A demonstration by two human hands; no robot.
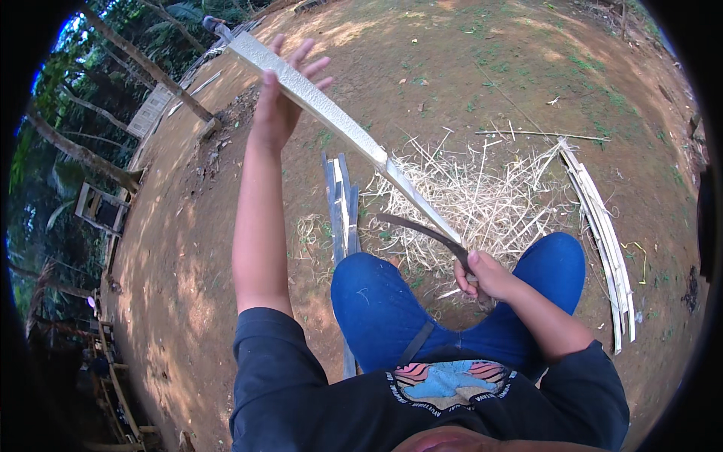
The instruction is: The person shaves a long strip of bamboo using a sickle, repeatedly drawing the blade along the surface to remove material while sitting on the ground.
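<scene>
A long pale strip (331,117), which looks like split bamboo, slants from the upper left down toward my knees. About midway along, it steps to a narrower stretch (422,202). My left hand (282,105) is raised behind the upper part, fingers spread and thumb along the near edge; the strip lies across the palm without the fingers curling round it. Between my knees, my right hand (482,277) is closed on the handle of a curved, dark-bladed knife (425,227). Its blade points left, by the strip's lower end. My right fingers partly hide the handle.
A heap of pale shavings (489,196) covers the dirt ahead of my knees. Dark-backed slats (337,203) lie by my left knee, and pale slats (602,237) lie to the right. A thin stick (542,135) rests beyond the heap. Trees (151,68) stand far left.
</scene>
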